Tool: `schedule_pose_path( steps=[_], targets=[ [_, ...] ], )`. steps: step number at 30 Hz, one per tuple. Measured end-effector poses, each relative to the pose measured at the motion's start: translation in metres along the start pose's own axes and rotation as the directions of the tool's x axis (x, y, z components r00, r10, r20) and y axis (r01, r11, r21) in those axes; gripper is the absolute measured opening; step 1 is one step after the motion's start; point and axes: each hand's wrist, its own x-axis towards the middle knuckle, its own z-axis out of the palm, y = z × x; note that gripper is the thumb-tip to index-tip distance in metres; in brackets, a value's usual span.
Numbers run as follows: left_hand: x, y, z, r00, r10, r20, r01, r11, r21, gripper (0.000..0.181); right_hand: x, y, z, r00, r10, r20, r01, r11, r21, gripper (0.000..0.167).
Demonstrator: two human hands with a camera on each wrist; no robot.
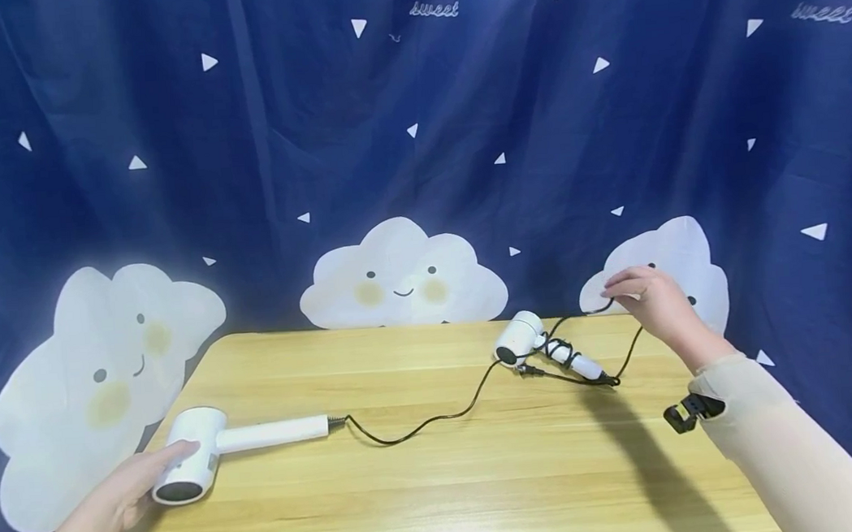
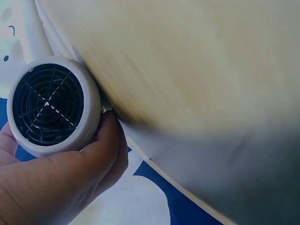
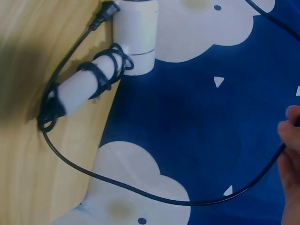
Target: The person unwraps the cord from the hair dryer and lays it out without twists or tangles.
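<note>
My left hand (image 1: 128,483) grips the head of a white hair dryer (image 1: 275,434) at the table's left side, thumb on top. Its round dark grille (image 2: 47,105) faces the left wrist view. A black cord (image 1: 442,417) runs from its handle to the right. Raised above the back right edge, my right hand (image 1: 651,301) pinches a black cord (image 3: 178,202). Below and left of it lies a second, smaller white hair dryer (image 1: 521,333), cord wound round its handle (image 3: 77,89). A black plug (image 3: 105,13) lies beside that dryer. Where the cords cross is unclear.
Both dryers are on a pale wooden table (image 1: 411,495). Behind it hangs a dark blue curtain (image 1: 416,96) with clouds and white triangles. A small black camera (image 1: 687,413) sits at the right wrist.
</note>
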Motion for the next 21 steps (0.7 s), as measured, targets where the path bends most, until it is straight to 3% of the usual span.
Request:
schedule_pose_path(
  steps=[5,10,15,21],
  targets=[
    [-0.003,0.006,0.0,1.0,-0.001,-0.003,0.001,1.0,0.012,0.095,-0.022,0.001,-0.011,0.993,0.024,0.119,-0.023,1.0,-0.013,0.025],
    [-0.004,0.008,-0.001,1.0,-0.007,-0.002,0.007,1.0,0.013,0.098,-0.033,0.005,-0.012,0.951,0.046,0.305,-0.045,0.999,-0.011,0.026],
    [-0.002,0.005,-0.001,1.0,-0.019,-0.002,0.019,1.0,0.012,0.099,-0.044,0.009,-0.004,0.87,0.023,0.492,-0.07,0.994,0.078,0.024],
    [-0.001,0.003,0.0,1.0,-0.021,-0.004,0.021,1.0,0.0,0.1,-0.063,0.009,0.01,0.755,0.072,0.651,-0.222,0.963,0.152,0.021]
  ],
)
